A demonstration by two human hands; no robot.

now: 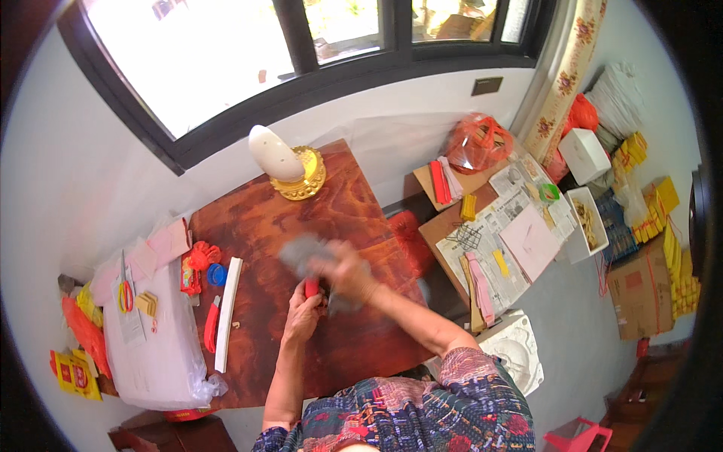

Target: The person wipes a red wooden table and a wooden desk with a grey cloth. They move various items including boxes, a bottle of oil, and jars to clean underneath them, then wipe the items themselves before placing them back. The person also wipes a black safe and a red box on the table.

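Observation:
Over the middle of the brown wooden table (252, 211), my left hand (303, 315) is closed around a small red object (311, 287), whose upper end sticks out above the fingers. Its kind is hard to make out. My right hand (348, 270), smeared by motion, grips a grey cloth (303, 255) just above and beside that red object. More grey cloth hangs under the right wrist. To the left lie a red-handled utility knife (212, 325) and a long white strip (228, 316). Farther off stands a white egg-shaped ornament (276, 153) on a gold base (300, 178).
Left of my hands are a blue lid (216, 274), a red plastic bag (202, 255), yellow-handled scissors (124, 296) and a plastic-wrapped stack (162, 361). Newspaper (482, 260) with pink paper (530, 242) covers a lower surface at right. A white foam piece (518, 351) stands near my right elbow.

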